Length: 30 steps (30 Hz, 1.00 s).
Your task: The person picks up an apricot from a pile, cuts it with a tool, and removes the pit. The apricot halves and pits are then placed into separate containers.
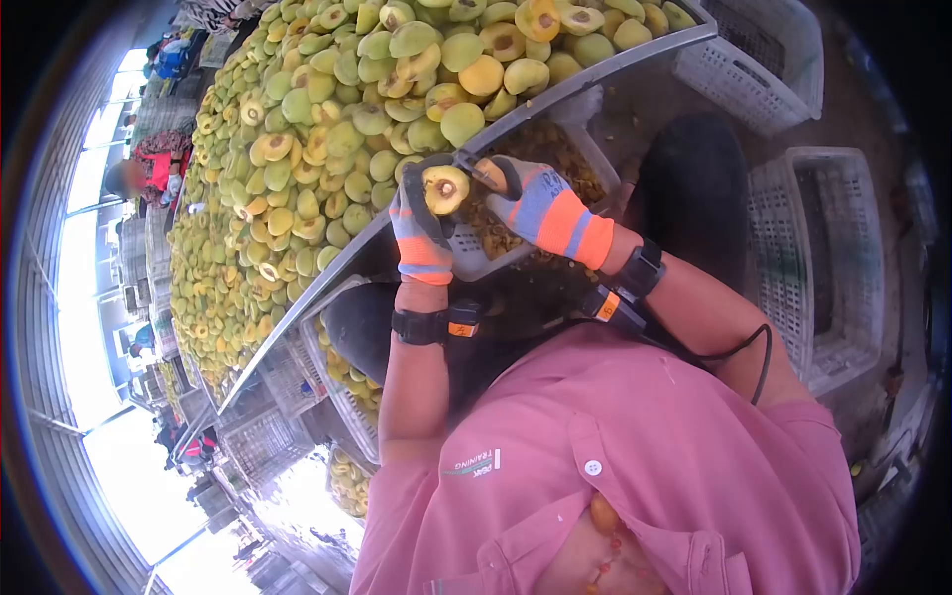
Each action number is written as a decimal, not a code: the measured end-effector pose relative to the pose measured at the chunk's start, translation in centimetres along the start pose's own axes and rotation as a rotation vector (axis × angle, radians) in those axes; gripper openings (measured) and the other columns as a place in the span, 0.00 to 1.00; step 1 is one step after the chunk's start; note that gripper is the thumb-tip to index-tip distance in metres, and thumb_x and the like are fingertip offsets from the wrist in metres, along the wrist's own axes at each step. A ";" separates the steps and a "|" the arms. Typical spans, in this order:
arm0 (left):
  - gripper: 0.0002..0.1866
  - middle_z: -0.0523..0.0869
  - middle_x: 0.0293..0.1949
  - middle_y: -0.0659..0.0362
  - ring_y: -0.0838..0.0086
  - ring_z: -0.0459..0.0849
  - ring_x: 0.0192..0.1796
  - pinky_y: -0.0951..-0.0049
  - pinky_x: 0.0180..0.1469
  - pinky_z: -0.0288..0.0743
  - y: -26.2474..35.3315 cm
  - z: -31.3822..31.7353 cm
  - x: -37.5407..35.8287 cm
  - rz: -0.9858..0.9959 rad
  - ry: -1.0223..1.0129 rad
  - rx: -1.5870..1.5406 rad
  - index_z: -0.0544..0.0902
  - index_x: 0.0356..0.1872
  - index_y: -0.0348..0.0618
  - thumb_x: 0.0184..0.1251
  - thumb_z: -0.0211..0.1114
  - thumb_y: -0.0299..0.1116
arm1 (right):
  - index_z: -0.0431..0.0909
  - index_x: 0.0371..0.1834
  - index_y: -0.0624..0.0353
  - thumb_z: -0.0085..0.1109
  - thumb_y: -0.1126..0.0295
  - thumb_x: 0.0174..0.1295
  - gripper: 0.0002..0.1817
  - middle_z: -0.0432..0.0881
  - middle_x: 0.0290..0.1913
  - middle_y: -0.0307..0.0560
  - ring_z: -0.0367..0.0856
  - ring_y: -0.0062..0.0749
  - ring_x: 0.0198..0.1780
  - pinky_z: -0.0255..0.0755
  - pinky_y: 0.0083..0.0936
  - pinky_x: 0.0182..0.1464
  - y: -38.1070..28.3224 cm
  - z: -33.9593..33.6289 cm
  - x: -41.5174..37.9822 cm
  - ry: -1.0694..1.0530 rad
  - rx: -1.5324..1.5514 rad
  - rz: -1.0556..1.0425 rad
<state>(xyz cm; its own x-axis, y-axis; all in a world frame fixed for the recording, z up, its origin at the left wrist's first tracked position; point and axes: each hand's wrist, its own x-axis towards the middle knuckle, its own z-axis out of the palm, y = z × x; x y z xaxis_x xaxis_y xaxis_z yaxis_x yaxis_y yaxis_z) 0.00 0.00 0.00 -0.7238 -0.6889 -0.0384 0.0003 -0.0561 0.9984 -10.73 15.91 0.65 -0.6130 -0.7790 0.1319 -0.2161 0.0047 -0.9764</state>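
Observation:
My left hand (422, 226), in a grey and orange glove, is closed around a peach half (445, 189). Its cut face with the brownish pit hollow is turned up. My right hand (545, 208), gloved the same way, is closed on a small dark metal tool (470, 162), whose exact kind I cannot make out; its tip is close to the fruit. Both hands are over the metal edge of a table (369, 234) heaped with green-yellow peach halves (327, 129).
Below my hands a white crate (592, 149) holds brownish scraps. White plastic crates (808, 268) stand on the right, another (759, 69) at the upper right. A crate of fruit (347, 382) is under the table's edge. A person in red (159, 169) is at the far left.

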 end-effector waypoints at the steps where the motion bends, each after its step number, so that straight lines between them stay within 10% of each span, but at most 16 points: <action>1: 0.15 0.83 0.46 0.54 0.69 0.83 0.47 0.71 0.46 0.80 0.7 0.6 -0.5 0.054 0.002 0.126 0.76 0.53 0.43 0.70 0.60 0.38 | 0.79 0.47 0.57 0.58 0.63 0.55 0.17 0.84 0.39 0.57 0.82 0.52 0.42 0.75 0.36 0.44 -0.1 0.0 -0.4 -0.048 0.043 0.029; 5: 0.16 0.84 0.42 0.56 0.70 0.84 0.41 0.74 0.42 0.80 0.8 1.4 -1.2 0.504 -0.044 0.708 0.77 0.51 0.38 0.75 0.52 0.40 | 0.81 0.41 0.59 0.57 0.65 0.54 0.14 0.84 0.35 0.57 0.82 0.51 0.38 0.75 0.35 0.41 1.0 1.3 -1.3 -0.154 0.099 0.217; 12: 0.18 0.82 0.39 0.58 0.74 0.82 0.40 0.76 0.42 0.78 0.8 3.5 -1.8 0.072 0.115 -0.023 0.79 0.47 0.36 0.78 0.47 0.40 | 0.80 0.40 0.63 0.59 0.66 0.54 0.14 0.84 0.33 0.56 0.82 0.42 0.35 0.75 0.32 0.39 3.3 3.0 -0.5 -0.173 0.150 0.284; 14: 0.17 0.81 0.39 0.58 0.75 0.81 0.40 0.76 0.43 0.77 0.6 4.0 -2.0 0.099 0.134 -0.011 0.78 0.47 0.36 0.78 0.47 0.40 | 0.81 0.43 0.62 0.60 0.71 0.57 0.12 0.84 0.33 0.47 0.80 0.26 0.32 0.75 0.25 0.38 3.5 3.4 -0.5 -0.222 0.150 0.427; 20: 0.15 0.79 0.42 0.59 0.76 0.78 0.41 0.73 0.45 0.73 0.7 4.8 -2.5 0.261 0.051 0.375 0.77 0.50 0.36 0.78 0.47 0.36 | 0.79 0.31 0.64 0.63 0.65 0.53 0.12 0.79 0.23 0.46 0.76 0.25 0.23 0.69 0.23 0.25 1.0 2.6 -0.9 -0.268 0.480 0.644; 23: 0.15 0.79 0.45 0.57 0.75 0.78 0.46 0.73 0.50 0.72 2.3 3.4 -2.6 0.371 -0.163 0.659 0.76 0.54 0.35 0.76 0.47 0.33 | 0.80 0.31 0.64 0.64 0.65 0.54 0.11 0.78 0.21 0.43 0.75 0.24 0.20 0.67 0.23 0.21 2.9 0.5 -1.0 -0.575 0.001 -0.333; 27: 0.16 0.79 0.51 0.54 0.72 0.79 0.51 0.73 0.53 0.73 3.3 1.8 -1.6 0.345 -0.379 0.545 0.75 0.58 0.35 0.73 0.51 0.29 | 0.81 0.34 0.64 0.65 0.66 0.55 0.11 0.77 0.20 0.42 0.74 0.25 0.18 0.66 0.24 0.18 2.3 -0.1 -1.0 -0.668 0.753 0.497; 30: 0.15 0.84 0.46 0.55 0.72 0.82 0.47 0.73 0.50 0.75 4.8 1.4 -1.3 0.102 -0.383 0.383 0.77 0.55 0.36 0.71 0.53 0.28 | 0.82 0.35 0.63 0.64 0.65 0.56 0.12 0.78 0.21 0.41 0.74 0.25 0.18 0.66 0.24 0.18 2.3 0.6 -0.3 -0.547 0.586 0.552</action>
<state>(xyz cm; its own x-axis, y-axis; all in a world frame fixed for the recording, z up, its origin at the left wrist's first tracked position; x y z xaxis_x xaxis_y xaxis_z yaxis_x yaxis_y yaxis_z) 0.03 1.66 4.88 -0.9325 -0.3611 0.0060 -0.1156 0.3140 0.9424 -10.55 15.79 -1.78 -0.0446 -0.9453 -0.3230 0.4994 0.2590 -0.8267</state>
